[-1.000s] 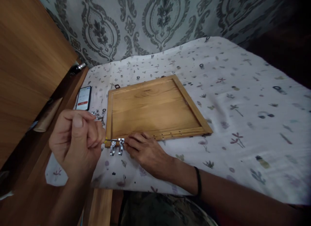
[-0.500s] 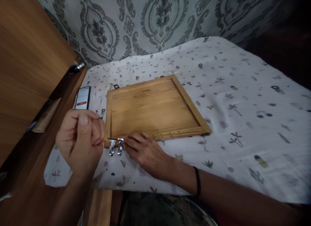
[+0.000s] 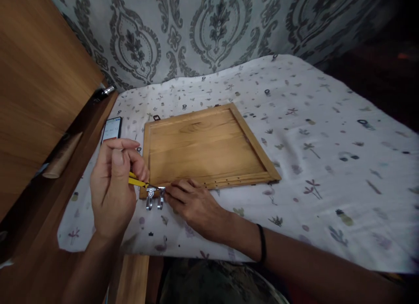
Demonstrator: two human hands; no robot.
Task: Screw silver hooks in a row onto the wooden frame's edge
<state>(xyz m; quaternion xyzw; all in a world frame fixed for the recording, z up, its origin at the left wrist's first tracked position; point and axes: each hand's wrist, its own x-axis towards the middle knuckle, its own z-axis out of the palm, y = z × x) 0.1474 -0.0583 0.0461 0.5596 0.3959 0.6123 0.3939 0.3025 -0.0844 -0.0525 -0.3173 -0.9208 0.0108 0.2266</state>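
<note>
My left hand [image 3: 116, 182] is closed loosely round a screwdriver with a yellow handle [image 3: 137, 181]. The thin shaft runs rightward to the metal hooks, where I cannot make out its tip. Two shiny metal hooks [image 3: 149, 200] sit at the near left edge of a framed wooden board [image 3: 203, 149], their curved ends hanging over the edge. Pinched at the right-hand hook [image 3: 160, 200], my right hand [image 3: 193, 208] rests on the board's near rail, fingers bent and close together. Small dark holes run along that rail to the right.
A patterned white cloth [image 3: 314, 164] lies under the board. Beyond my left hand is a phone [image 3: 111, 128], partly hidden by it. A wooden panel [image 3: 39, 77] rises on the left, with a brown roll [image 3: 62, 158] beside it. A patterned curtain [image 3: 216, 29] hangs behind.
My left hand has turned and its fingers have loosened, bringing the yellow handle into sight. My right hand stays at the hook. The view has shifted slightly.
</note>
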